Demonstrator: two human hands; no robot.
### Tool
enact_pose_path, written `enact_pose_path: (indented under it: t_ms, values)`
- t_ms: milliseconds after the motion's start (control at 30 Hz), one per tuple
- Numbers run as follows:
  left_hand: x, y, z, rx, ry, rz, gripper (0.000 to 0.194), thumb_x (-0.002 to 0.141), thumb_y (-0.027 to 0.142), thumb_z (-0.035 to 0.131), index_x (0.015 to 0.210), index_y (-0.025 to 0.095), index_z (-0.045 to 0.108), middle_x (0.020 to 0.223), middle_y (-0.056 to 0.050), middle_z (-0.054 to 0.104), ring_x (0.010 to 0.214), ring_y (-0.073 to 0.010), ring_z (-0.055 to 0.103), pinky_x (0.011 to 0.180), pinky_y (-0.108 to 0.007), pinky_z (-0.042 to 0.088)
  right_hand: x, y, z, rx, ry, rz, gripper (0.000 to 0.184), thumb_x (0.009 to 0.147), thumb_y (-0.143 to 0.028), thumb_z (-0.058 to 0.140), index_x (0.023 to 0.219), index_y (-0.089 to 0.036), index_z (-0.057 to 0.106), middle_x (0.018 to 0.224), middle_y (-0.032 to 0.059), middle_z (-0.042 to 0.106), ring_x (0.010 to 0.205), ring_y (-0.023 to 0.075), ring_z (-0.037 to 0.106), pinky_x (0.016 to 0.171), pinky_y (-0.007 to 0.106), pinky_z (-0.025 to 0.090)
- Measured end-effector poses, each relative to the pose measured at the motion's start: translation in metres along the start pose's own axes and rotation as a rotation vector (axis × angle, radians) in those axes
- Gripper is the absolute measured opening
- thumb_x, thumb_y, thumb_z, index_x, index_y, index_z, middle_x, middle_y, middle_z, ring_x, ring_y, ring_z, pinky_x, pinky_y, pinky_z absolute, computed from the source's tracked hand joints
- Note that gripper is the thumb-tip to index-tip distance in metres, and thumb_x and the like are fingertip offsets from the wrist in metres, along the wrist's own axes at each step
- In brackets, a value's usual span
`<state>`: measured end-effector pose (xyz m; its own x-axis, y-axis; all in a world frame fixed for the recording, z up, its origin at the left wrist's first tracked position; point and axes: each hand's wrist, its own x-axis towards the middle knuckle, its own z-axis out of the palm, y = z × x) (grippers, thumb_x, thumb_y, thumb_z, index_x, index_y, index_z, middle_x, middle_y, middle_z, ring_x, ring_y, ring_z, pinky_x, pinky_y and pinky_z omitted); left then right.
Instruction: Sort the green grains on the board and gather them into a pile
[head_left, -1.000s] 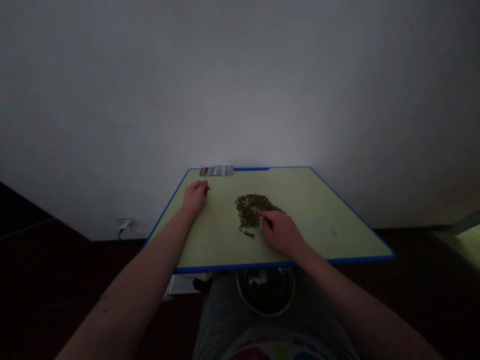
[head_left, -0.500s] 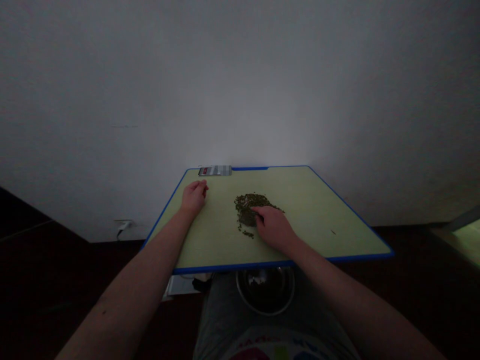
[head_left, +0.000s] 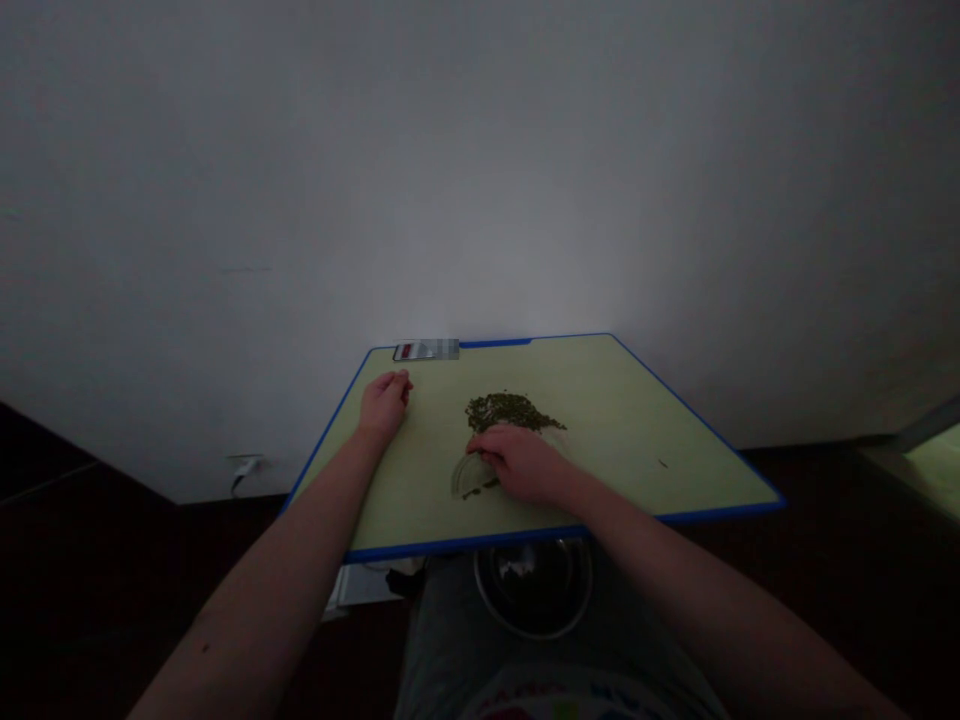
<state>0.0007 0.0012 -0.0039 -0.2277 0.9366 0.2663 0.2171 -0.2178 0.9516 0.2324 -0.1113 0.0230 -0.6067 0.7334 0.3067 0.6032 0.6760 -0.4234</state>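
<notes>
A pile of small dark green beans (head_left: 508, 410) lies on a pale green board with a blue rim (head_left: 600, 400). My right hand (head_left: 517, 465) rests flat just nearer to me than the pile, with its fingertips pointing left. Beside its fingertips, a faint curved transparent edge (head_left: 463, 478) shows on the board, and a few beans (head_left: 480, 488) lie by it. I cannot tell whether that hand holds this edge. My left hand (head_left: 384, 403) rests on the board's left side, fingers curled, touching nothing but the board.
A steel bowl (head_left: 534, 588) sits on my lap below the board's near edge. A phone (head_left: 425, 350) lies at the board's far edge. A small speck (head_left: 663, 463) lies on the right of the board. Behind stands a white wall with a plugged socket (head_left: 244, 467).
My right hand has slid toward me and left, drawing beans off the pile's near end. The pile looks shorter. My left hand has barely moved.
</notes>
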Motion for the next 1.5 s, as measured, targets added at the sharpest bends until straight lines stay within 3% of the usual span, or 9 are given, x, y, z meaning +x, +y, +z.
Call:
enact_pose_path:
  t_ms: [300, 567, 867, 1500]
  values:
    - [0.002, -0.005, 0.000, 0.027, 0.004, 0.038, 0.033, 0.074, 0.046, 0.047, 0.058, 0.017, 0.052, 0.043, 0.004, 0.042, 0.039, -0.0073, 0.036, 0.039, -0.021, 0.027, -0.006, 0.001, -0.003, 0.051, -0.089, -0.100, 0.033, 0.078, -0.004, 0.042, 0.102, -0.016, 0.061, 0.095, 0.0073, 0.062, 0.089, 0.0149, 0.054, 0.081, 0.026, 0.039]
    - [-0.002, 0.002, 0.001, 0.020, 0.012, -0.006, 0.032, 0.074, 0.044, 0.048, 0.057, 0.017, 0.051, 0.043, 0.004, 0.041, 0.038, -0.0070, 0.035, 0.039, -0.021, 0.027, -0.029, -0.004, -0.011, 0.040, -0.083, 0.044, 0.032, 0.080, -0.009, 0.041, 0.103, -0.016, 0.061, 0.098, 0.0075, 0.064, 0.090, 0.0167, 0.055, 0.081, 0.029, 0.039]
    - [0.003, -0.006, 0.002, 0.004, 0.014, 0.023, 0.033, 0.073, 0.046, 0.049, 0.057, 0.017, 0.053, 0.044, 0.004, 0.042, 0.039, -0.0073, 0.037, 0.040, -0.021, 0.027, -0.055, 0.001, -0.014, 0.073, -0.033, 0.184, 0.030, 0.079, -0.013, 0.043, 0.102, -0.017, 0.062, 0.102, 0.0071, 0.064, 0.094, 0.0184, 0.057, 0.085, 0.032, 0.041]
    - [0.000, -0.001, 0.000, -0.007, 0.015, -0.013, 0.031, 0.073, 0.043, 0.049, 0.056, 0.017, 0.052, 0.043, 0.004, 0.041, 0.038, -0.0075, 0.036, 0.039, -0.022, 0.026, -0.073, 0.006, -0.024, 0.131, -0.049, 0.284, 0.030, 0.078, -0.016, 0.044, 0.100, -0.021, 0.065, 0.099, 0.0044, 0.066, 0.091, 0.0189, 0.059, 0.082, 0.032, 0.044]
